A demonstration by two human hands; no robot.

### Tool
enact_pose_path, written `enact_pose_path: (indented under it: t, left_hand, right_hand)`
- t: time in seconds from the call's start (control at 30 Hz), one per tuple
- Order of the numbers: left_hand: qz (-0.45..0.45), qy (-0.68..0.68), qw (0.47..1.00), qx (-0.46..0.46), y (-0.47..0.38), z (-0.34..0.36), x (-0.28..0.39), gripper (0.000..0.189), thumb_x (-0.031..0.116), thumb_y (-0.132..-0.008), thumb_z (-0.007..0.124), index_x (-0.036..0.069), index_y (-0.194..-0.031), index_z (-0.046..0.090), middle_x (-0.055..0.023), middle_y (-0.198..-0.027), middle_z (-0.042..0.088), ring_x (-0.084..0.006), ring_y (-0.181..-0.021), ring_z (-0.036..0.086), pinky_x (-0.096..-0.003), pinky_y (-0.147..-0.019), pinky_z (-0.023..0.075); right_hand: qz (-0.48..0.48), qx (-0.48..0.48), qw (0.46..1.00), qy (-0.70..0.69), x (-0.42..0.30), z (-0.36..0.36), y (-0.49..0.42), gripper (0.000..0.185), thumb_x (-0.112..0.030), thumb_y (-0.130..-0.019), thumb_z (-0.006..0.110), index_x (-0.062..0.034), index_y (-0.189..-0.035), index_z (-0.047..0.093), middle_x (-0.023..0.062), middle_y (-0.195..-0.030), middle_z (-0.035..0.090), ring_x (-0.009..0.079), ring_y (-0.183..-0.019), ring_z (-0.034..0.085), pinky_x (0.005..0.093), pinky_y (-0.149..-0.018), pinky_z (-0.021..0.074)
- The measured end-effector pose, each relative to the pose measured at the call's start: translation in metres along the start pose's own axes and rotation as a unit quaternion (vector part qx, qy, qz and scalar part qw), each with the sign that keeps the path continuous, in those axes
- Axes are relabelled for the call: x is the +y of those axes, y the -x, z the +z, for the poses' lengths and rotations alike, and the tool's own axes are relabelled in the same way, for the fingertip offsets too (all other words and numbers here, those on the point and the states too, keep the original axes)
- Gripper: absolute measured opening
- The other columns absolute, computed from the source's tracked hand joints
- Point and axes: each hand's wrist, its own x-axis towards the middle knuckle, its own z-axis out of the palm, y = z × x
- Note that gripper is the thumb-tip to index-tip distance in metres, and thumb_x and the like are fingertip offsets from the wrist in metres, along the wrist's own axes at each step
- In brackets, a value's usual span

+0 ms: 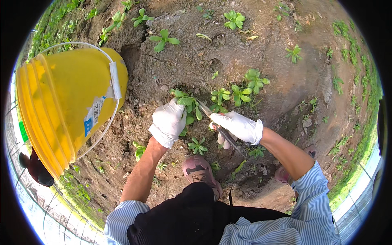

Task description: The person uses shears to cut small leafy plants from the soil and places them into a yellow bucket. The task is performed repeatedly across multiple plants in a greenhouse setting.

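Observation:
My left hand (169, 122), in a white glove, is closed at a leafy green plant (189, 102), whose leaves stick out past the fingers to the right. In my right hand (237, 125), gloved too, is a narrow tool with a dark handle (228, 137). Its thin metal end points up and left and meets the leaves beside my left hand; the exact kind of tool is hard to tell. Several small leafy plants (240, 95) grow just above my right hand. A small rosette (197, 145) stands in the soil between my wrists.
A large yellow plastic bucket (82, 73) with a white-gripped wire handle lies tilted at the left. My shoe (199, 171) is on the soil below my hands, the other (283, 174) farther right. More seedlings (164, 40) dot the bed. Another person (38, 168) is at the far left.

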Motion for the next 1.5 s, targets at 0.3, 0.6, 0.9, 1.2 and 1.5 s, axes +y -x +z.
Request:
enact_pose_path:
  t: [0.3,0.6,0.9,1.2,1.5]
  left_hand:
    - [-0.006,0.005,1.0,0.02,0.0,0.001,0.0,0.027,0.007,-0.078,0.069,0.013,-0.104,0.066,-0.0086,-0.088,0.068,-0.0313,-0.068,0.067,-0.0386,-0.059,0.0547]
    - [-0.348,0.625,0.698,0.027,0.017,-0.04,0.027,0.017,0.008,-0.096,0.064,0.002,-0.112,0.066,-0.0013,-0.092,0.069,-0.0061,-0.074,0.062,-0.0236,-0.065,0.0533]
    - [-0.187,0.449,0.82,0.303,0.048,-0.177,0.069,0.023,0.013,-0.098,0.061,-0.001,-0.116,0.06,-0.0042,-0.094,0.066,-0.0082,-0.077,0.062,-0.0225,-0.069,0.0524]
    - [-0.191,0.038,0.874,0.446,0.055,-0.348,-0.014,0.039,0.016,-0.098,0.064,-0.003,-0.132,0.055,-0.0129,-0.115,0.066,-0.0142,-0.088,0.067,-0.0235,-0.068,0.0543]
    - [-0.175,-0.148,0.965,0.125,0.138,-0.157,0.034,0.042,0.005,-0.082,0.073,0.011,-0.123,0.064,-0.018,-0.126,0.058,-0.0351,-0.118,0.054,-0.0448,-0.102,0.0445]
  right_hand:
    - [0.002,0.058,0.998,0.033,-0.005,0.011,-0.004,0.055,-0.056,-0.101,0.046,-0.0025,-0.095,0.056,0.0056,-0.062,0.06,0.0137,-0.043,0.057,0.0261,-0.043,0.0456]
    - [-0.067,0.081,0.992,-0.064,0.009,0.012,0.043,0.047,-0.052,-0.102,0.047,-0.0057,-0.107,0.054,0.0037,-0.069,0.059,0.0127,-0.053,0.061,0.0262,-0.052,0.0489]
    - [-0.096,0.073,0.992,-0.033,0.037,0.025,0.062,0.049,-0.051,-0.101,0.05,-0.0028,-0.105,0.052,0.0054,-0.078,0.062,0.013,-0.064,0.062,0.0285,-0.065,0.0491]
    - [-0.132,0.093,0.986,0.044,0.043,0.033,0.076,0.041,-0.045,-0.103,0.052,-0.0043,-0.1,0.053,0.005,-0.076,0.061,0.0135,-0.064,0.062,0.0277,-0.065,0.0485]
    - [-0.084,0.029,0.996,0.029,0.044,0.068,0.051,0.041,-0.043,-0.102,0.052,-0.003,-0.105,0.057,0.0057,-0.076,0.063,0.0145,-0.064,0.063,0.0279,-0.065,0.0484]
